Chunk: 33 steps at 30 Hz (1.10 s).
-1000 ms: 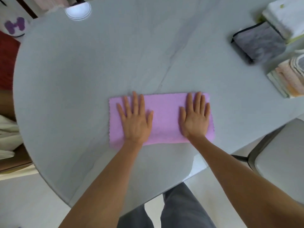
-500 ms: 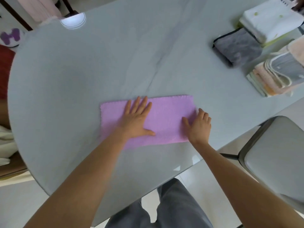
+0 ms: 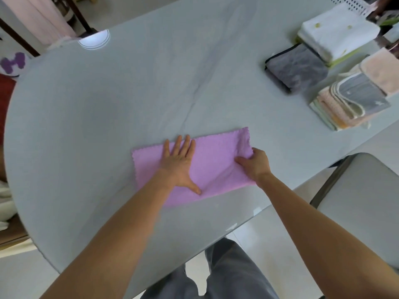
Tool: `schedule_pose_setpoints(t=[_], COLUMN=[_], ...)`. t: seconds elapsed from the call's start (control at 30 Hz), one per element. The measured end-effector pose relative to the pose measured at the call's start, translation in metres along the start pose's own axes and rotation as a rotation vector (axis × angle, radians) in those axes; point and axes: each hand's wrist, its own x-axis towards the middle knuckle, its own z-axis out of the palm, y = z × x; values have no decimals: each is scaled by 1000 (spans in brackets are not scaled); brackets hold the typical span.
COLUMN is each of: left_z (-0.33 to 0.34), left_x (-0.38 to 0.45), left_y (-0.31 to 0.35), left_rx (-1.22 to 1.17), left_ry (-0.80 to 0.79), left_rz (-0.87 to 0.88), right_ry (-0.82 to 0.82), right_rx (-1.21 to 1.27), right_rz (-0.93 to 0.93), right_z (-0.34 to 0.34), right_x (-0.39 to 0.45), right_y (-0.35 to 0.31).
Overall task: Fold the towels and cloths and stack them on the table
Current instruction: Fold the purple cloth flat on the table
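Observation:
A pink-purple cloth (image 3: 218, 160), folded into a long rectangle, lies on the pale grey table (image 3: 129, 104) near its front edge. My left hand (image 3: 180, 162) presses flat on the middle of the cloth, fingers straight. At the cloth's right end my right hand (image 3: 255, 164) grips the edge, with its fingers curled round the fabric, which is bunched and slightly lifted there.
At the table's far right lie folded piles: a white towel (image 3: 336, 37), a dark grey cloth (image 3: 299, 66), and a stack of peach, cream and grey cloths (image 3: 349, 102). A grey chair (image 3: 362, 201) stands at the right. My legs are below the table edge.
My right hand has gone from lying flat on the cloth to gripping its right end. My left hand has shifted toward the cloth's middle and stays flat.

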Motion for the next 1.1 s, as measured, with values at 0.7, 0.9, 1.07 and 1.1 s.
schedule_pose_setpoints(t=[0.7, 0.9, 1.07, 1.1], left_z=[-51, -32, 13, 21], left_x=[-1, -44, -40, -38], left_y=[9, -16, -41, -45], left_rx=[-1875, -1756, -1438, -1379], left_ry=[111, 115, 286, 292], left_rz=[-395, -502, -495, -495], right_ry=[17, -41, -208, -224], right_rx=[112, -52, -148, -151], right_rz=[-278, -473, -556, -578], right_z=[12, 103, 134, 133], right_x=[-63, -103, -118, -119], right_y=[-41, -44, -39, -37])
